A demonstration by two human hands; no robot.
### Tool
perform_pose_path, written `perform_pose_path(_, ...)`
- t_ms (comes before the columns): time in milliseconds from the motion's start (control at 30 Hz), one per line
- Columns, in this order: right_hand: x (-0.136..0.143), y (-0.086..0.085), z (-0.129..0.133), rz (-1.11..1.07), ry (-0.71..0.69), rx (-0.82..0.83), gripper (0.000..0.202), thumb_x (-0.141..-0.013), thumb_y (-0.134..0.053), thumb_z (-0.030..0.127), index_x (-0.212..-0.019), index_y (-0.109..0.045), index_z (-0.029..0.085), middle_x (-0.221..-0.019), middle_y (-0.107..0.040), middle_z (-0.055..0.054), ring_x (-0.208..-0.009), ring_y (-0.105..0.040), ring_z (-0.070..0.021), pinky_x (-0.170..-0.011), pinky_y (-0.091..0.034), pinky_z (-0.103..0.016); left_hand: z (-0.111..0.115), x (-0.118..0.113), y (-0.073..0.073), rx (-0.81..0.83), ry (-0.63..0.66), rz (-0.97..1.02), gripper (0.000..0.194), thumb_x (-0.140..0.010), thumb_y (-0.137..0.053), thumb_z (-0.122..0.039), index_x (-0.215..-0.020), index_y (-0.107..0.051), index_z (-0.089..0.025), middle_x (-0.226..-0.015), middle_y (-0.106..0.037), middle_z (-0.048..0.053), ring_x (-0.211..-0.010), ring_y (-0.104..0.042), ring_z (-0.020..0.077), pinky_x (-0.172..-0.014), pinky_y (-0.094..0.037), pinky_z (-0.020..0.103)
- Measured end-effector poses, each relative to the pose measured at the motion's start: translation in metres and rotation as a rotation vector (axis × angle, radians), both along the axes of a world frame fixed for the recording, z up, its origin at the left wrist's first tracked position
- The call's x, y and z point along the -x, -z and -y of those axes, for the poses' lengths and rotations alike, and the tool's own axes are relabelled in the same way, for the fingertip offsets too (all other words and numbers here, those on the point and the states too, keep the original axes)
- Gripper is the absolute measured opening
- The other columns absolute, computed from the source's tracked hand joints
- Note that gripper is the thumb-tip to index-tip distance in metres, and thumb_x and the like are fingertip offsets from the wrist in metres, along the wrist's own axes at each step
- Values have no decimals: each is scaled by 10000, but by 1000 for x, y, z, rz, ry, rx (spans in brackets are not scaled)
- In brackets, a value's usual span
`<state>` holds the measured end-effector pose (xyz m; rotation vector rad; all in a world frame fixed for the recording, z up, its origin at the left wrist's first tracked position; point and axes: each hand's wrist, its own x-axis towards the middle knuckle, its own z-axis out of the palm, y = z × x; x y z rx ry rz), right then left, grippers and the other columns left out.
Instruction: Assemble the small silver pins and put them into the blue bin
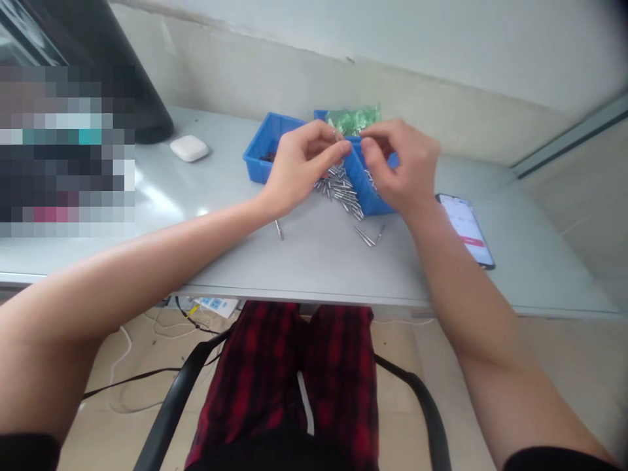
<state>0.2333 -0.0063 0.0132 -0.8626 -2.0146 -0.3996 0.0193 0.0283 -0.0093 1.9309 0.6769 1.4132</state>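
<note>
My left hand (304, 160) is raised over the pile of metal pins (341, 190), its thumb and index finger pinched on something small that I cannot make out. Close on its right, my right hand (400, 160) has thumb and fingertips drawn together above the right blue bin (366, 193); whatever it may hold is too small to tell. Dark small parts lie in the left blue bin (255, 163). Behind both hands, green plastic packaging (354, 120) rests on another blue bin (320, 115).
Loose pins (364, 236) lie near the table's front, with a single pin (279, 229) further left. A phone (466, 230) is beside my right forearm. A white case (189, 148) sits at the left near a dark cylindrical object (142, 98). The wall runs behind the bins.
</note>
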Motion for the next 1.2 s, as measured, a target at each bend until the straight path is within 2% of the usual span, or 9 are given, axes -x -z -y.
perform_pose_path(133, 3, 2, 1, 54, 36, 61, 342, -1265, -474, 493, -1251, -757, 301, -1157, -866, -84, -988, -815, -282, -954, -667, -480, 4, 1, 1, -87, -107, -174, 380, -1176, -659, -598, -1015, -704, -256, -938, -773, 25, -972, -822, 217, -840, -668, 362)
perform_pose_path(233, 6, 5, 0, 121, 80, 136, 401, -1277, -383, 475, -1204, -743, 315, -1129, -851, -63, -1030, -809, -291, -995, -661, -495, 6, 3, 4, -130, -127, -250, 337, -1160, -709, -551, -978, -706, -268, -923, -774, 19, -984, -818, 220, -868, -659, 360)
perform_pose_path(433, 4, 6, -6, 135, 84, 230, 422, -1289, -404, 563, -1061, -667, 325, -970, -772, -36, -891, -765, -281, -899, -645, -467, 3, 8, 6, -134, -156, -223, 218, -1115, -720, -396, -949, -703, -257, -979, -836, 44, -969, -794, 217, -885, -667, 376)
perform_pose_path(567, 4, 2, -3, 160, 109, 284, 432, -1291, -427, 554, -992, -642, 328, -900, -735, -26, -845, -713, -269, -887, -626, -457, 1, 8, 4, -138, -157, -222, 201, -1104, -731, -397, -958, -710, -260, -996, -840, 41, -958, -797, 220, -901, -671, 387)
perform_pose_path(700, 0, -3, -1, 50, 134, 277, 465, -1283, -418, 596, -999, -680, 337, -904, -756, -48, -843, -714, -288, -912, -627, -493, 2, 9, 5, -180, -184, -286, 159, -1133, -691, -411, -1193, -745, -273, -1024, -834, 39, -944, -792, 217, -933, -671, 392)
perform_pose_path(900, -21, -6, -13, -113, 259, 236, 557, -1236, -339, 781, -1115, -729, 401, -1034, -836, -86, -984, -750, -345, -951, -634, -554, 9, 11, 11, -373, -138, -564, 351, -1144, -580, -296, -1459, -722, -232, -1357, -827, 121, -1319, -787, 286, -1158, -636, 441)
perform_pose_path(967, -28, -4, -20, -93, 283, 211, 572, -1224, -318, 813, -1121, -726, 426, -1043, -843, -83, -1004, -740, -358, -964, -630, -563, 11, 11, 11, -408, -145, -629, 392, -1153, -515, -250, -1481, -727, -223, -1372, -824, 124, -1332, -788, 285, -1149, -638, 436)
perform_pose_path(1067, -40, 2, -32, -40, 343, 204, 605, -1206, -349, 850, -1054, -713, 392, -1076, -836, -113, -1021, -733, -376, -981, -601, -594, 13, 14, 9, -514, -84, -814, 390, -1151, -493, -221, -1416, -776, -192, -1345, -830, 153, -1342, -788, 320, -1159, -644, 471)
perform_pose_path(1200, -57, 15, -47, -13, 469, 246, 651, -1165, -444, 905, -884, -631, 348, -956, -795, -132, -979, -716, -371, -955, -584, -595, 14, 16, 10, -583, 11, -1083, 401, -1141, -503, -220, -1402, -791, -121, -1366, -813, 215, -1332, -789, 369, -1072, -684, 483)
